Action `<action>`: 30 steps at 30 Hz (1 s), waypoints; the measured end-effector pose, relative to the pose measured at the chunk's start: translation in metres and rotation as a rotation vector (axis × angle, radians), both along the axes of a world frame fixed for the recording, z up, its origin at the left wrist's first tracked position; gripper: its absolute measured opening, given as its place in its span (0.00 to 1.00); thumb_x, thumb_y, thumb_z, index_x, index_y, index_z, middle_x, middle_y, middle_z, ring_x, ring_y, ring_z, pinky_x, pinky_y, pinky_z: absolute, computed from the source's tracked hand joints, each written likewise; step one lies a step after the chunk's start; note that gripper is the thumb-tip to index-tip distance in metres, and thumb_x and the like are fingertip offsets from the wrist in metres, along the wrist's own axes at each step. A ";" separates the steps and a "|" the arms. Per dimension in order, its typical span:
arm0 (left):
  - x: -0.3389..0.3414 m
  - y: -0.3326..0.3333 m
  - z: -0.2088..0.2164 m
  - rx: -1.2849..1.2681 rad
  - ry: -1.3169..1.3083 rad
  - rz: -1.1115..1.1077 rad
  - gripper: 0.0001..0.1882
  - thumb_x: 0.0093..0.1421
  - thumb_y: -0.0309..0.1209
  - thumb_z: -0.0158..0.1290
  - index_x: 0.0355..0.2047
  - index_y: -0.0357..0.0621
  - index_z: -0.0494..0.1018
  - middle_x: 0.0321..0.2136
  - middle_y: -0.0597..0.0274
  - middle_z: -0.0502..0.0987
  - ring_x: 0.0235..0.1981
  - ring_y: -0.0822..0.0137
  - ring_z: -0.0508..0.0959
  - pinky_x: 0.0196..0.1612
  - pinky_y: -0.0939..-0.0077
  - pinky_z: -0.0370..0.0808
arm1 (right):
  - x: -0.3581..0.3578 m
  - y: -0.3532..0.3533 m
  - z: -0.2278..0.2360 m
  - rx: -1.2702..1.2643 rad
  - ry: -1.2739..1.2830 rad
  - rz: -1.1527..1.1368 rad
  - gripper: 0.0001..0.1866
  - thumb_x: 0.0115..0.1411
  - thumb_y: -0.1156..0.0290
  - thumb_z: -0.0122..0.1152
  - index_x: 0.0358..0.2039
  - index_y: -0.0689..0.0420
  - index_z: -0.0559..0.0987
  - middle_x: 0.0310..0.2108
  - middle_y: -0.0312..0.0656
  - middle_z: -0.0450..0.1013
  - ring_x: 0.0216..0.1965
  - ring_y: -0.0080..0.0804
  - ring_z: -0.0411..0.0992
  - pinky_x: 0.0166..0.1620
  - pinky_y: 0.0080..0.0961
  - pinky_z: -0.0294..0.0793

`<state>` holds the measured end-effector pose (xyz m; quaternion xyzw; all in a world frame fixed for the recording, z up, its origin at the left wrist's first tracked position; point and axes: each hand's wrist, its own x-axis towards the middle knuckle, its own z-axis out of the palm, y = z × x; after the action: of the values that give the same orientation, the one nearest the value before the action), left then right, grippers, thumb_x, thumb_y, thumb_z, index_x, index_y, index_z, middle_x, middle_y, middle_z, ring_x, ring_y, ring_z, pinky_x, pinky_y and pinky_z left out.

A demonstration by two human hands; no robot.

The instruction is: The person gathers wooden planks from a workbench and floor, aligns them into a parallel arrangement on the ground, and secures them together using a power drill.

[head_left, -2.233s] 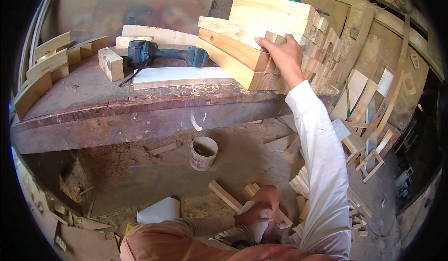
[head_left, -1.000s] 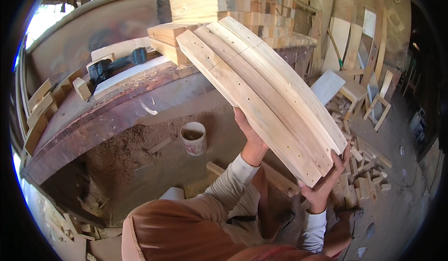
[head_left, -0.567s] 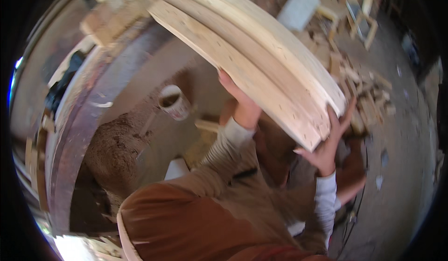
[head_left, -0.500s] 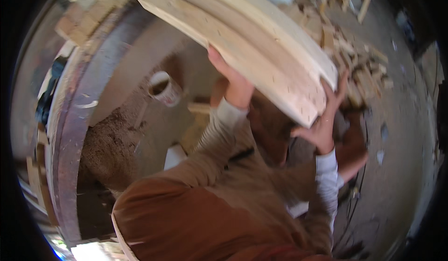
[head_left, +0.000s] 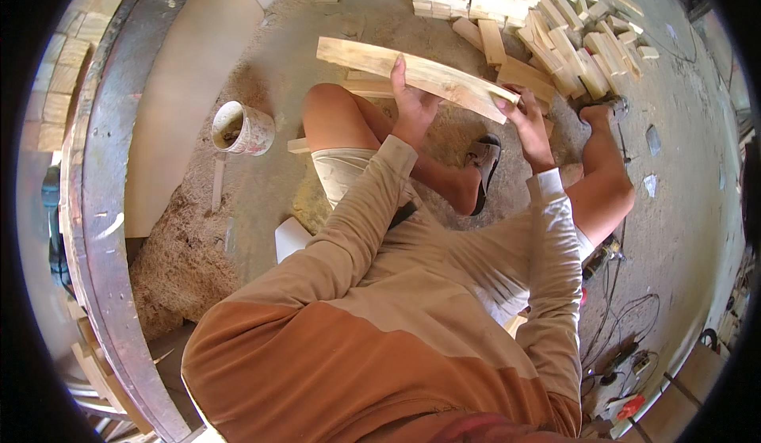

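Observation:
A pale wooden board [head_left: 432, 77] is held out in front of me, over my bent legs, slanting down to the right. My left hand [head_left: 414, 107] grips its near edge around the middle, the thumb up on the face turned to me. At the right end, my right hand [head_left: 529, 132] is closed on the board, thumb and fingers about its corner. The board's far side is hidden. Beneath and behind it, other lengths of wood [head_left: 366, 86] lie on the floor beside my legs.
Stacked and loose wood pieces [head_left: 567, 47] lie at the far right. To the left stand a white bucket [head_left: 252, 132] and a sawdust heap [head_left: 178, 273], beside a long curved-looking bench edge [head_left: 107, 181]. Cables [head_left: 626, 316] and a power tool [head_left: 602, 257] lie on the right-hand floor.
The board has come down and away from my head and has turned, so its grooved, stepped side no longer shows. Both hands have stayed on it.

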<state>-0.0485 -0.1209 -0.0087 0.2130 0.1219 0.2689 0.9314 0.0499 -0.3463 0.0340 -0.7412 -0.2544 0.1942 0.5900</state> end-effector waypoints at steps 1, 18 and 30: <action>-0.002 -0.005 -0.008 -0.051 0.091 -0.023 0.40 0.63 0.64 0.48 0.66 0.51 0.65 0.60 0.57 0.72 0.62 0.49 0.71 0.62 0.40 0.67 | 0.000 -0.001 -0.008 -0.035 0.081 0.023 0.36 0.60 0.45 0.68 0.58 0.59 0.76 0.51 0.41 0.75 0.53 0.33 0.71 0.56 0.27 0.68; -0.007 -0.026 -0.080 -0.273 0.402 -0.079 0.34 0.62 0.57 0.51 0.61 0.49 0.72 0.62 0.51 0.74 0.62 0.47 0.73 0.64 0.38 0.65 | 0.037 -0.019 -0.102 -0.323 0.793 0.060 0.54 0.51 0.26 0.62 0.71 0.45 0.65 0.69 0.58 0.59 0.62 0.70 0.62 0.52 0.70 0.72; -0.027 -0.002 -0.105 0.369 0.683 -0.255 0.39 0.63 0.28 0.57 0.74 0.51 0.58 0.72 0.49 0.60 0.71 0.44 0.62 0.64 0.36 0.65 | 0.058 0.010 -0.125 -0.384 1.111 -0.043 0.68 0.41 0.21 0.65 0.75 0.49 0.57 0.77 0.52 0.44 0.68 0.89 0.43 0.60 0.87 0.52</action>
<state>-0.0752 -0.1232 -0.1137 0.4668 0.3466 0.0822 0.8094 0.1077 -0.3368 -0.0908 -0.6268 0.1479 0.5842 0.4938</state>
